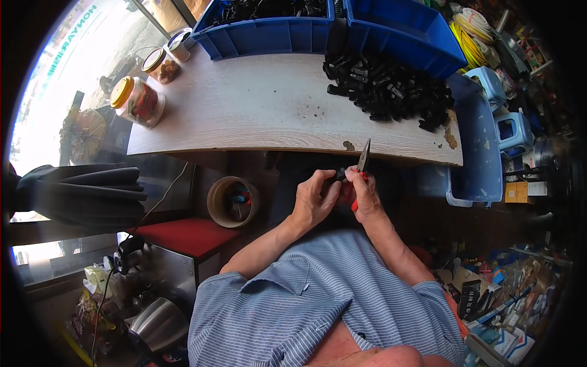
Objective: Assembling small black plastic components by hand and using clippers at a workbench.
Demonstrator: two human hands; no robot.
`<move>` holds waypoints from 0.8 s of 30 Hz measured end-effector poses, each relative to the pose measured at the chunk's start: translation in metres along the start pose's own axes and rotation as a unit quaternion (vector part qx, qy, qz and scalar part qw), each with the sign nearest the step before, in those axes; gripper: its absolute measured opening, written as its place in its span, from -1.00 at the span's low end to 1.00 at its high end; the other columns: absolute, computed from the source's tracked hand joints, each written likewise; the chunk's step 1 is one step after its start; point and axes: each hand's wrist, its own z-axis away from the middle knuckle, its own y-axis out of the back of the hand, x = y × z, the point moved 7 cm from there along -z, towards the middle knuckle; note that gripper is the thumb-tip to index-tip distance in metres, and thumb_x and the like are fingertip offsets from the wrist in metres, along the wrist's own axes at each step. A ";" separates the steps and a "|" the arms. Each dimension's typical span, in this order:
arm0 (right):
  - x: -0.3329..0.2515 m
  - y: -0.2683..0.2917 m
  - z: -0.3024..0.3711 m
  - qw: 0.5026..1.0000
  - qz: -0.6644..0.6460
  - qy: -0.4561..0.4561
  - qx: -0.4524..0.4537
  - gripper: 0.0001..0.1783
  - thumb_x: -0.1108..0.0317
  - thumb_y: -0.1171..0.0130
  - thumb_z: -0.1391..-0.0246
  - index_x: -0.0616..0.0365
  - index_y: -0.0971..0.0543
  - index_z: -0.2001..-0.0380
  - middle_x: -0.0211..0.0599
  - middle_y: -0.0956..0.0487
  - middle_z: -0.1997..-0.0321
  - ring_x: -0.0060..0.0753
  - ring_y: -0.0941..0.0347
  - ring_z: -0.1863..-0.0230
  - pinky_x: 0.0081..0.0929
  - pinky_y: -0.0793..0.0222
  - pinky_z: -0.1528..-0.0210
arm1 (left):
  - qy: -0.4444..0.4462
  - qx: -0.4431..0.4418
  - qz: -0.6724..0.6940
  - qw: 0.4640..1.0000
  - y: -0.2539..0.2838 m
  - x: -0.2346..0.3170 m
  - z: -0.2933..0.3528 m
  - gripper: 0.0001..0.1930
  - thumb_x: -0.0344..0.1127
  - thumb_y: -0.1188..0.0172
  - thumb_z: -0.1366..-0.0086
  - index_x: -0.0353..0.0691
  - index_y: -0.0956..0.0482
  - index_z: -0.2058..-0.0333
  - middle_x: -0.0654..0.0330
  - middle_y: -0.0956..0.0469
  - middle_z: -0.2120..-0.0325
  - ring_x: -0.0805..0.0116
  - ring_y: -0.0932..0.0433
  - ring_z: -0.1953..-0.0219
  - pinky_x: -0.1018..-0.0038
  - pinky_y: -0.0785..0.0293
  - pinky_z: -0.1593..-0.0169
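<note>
My left hand (314, 199) pinches a small black part (340, 175) between thumb and fingers. My right hand (367, 199) is closed around needle-nose pliers (364, 157) with red handles, their pointed jaws directed up and away from me. Both hands meet in front of my chest, just short of the table's near edge, and the right fingertips are close to the black part. Whether they touch it is hard to make out. On the far right of the white table (244, 110) lies a heap of small black parts (391, 88) that look similar.
Two blue bins (263, 38) (409, 43) stand at the table's back; the left one holds black parts. Lidded jars (142, 104) line the left side. A round tub (211, 205) sits below the table, beside a red-topped cabinet (177, 235). A larger blue tub (474, 159) stands at right.
</note>
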 end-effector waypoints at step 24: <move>0.019 -0.024 0.014 0.986 0.137 -0.045 -0.082 -0.50 0.24 -0.17 0.05 0.15 -0.46 -0.01 -0.42 -0.54 0.25 -0.61 -0.48 0.31 -0.63 -0.44 0.49 | 0.048 0.101 0.304 0.946 0.000 -0.003 -0.033 -0.83 -0.46 -0.18 -0.37 -0.34 -0.46 0.11 0.27 -0.59 0.37 0.64 -0.52 0.36 0.65 -0.50 0.25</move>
